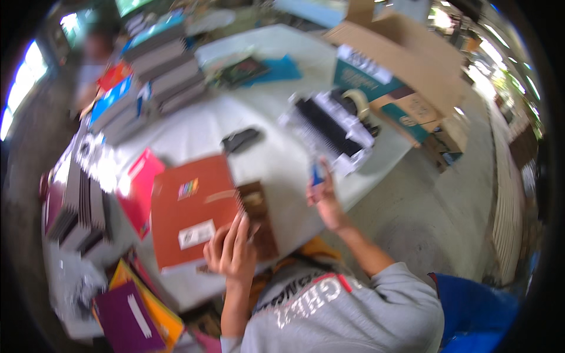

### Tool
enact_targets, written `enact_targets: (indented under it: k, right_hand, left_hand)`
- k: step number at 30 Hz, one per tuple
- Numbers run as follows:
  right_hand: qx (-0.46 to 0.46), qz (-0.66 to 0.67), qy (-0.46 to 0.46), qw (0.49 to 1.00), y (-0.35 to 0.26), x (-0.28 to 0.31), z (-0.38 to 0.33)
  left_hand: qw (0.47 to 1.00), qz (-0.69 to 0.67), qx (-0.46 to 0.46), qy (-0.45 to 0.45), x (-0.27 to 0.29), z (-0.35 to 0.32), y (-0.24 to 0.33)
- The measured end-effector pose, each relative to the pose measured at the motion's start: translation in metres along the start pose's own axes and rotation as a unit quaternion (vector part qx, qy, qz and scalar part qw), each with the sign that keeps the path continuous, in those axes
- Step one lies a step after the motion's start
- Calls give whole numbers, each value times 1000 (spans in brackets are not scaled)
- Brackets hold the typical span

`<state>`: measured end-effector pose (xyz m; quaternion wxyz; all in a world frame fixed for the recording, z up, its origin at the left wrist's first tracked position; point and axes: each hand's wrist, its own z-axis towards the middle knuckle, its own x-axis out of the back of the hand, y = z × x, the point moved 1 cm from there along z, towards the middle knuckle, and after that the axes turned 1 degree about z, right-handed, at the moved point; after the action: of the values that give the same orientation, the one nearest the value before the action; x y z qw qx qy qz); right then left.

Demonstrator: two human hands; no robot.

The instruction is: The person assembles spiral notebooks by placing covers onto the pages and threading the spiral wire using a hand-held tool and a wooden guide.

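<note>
A reddish-brown spiral notebook with a white label lies in front of me on the white table. My left hand is closed at its lower right edge, fingers bent over the cover beside the coil and thumb on the binding side. Partly under that edge is a darker brown cover or board. To the right, my right hand is raised over the table edge, closed around a small blue tool; blur hides its exact kind. A black object, too smeared to name, lies just beyond the notebook.
Stacked notebooks stand far left and near left. A pink cover and purple notebook lie left. White packaging with black coils, a tape roll and an open cardboard box occupy the right.
</note>
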<state>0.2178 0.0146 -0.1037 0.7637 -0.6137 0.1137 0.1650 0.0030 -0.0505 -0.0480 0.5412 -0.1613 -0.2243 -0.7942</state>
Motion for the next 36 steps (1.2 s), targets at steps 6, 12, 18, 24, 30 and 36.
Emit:
enact_targets:
  k: [6, 12, 18, 24, 30, 36]
  right_hand:
    - [117, -450, -201, 862, -73, -35, -46]
    - [142, -476, -162, 853, -60, -63, -47]
    - [139, -482, -161, 850, -55, -66, -44]
    - [17, -410, -227, 883, -52, -60, -48]
    - [-425, 128, -329, 833, -53, -56, -38]
    - [-310, -114, -401, 855, -68, -65, -15]
  left_hand:
    - [998, -56, 15, -8, -6, 2, 8]
    - [998, -45, 37, 0, -3, -4, 3]
    - [998, -56, 39, 0, -3, -4, 3]
    - [998, -52, 20, 13, -4, -3, 8]
    - [998, -55, -10, 14, 2, -12, 3]
    - [992, -116, 36, 36, 11, -6, -4]
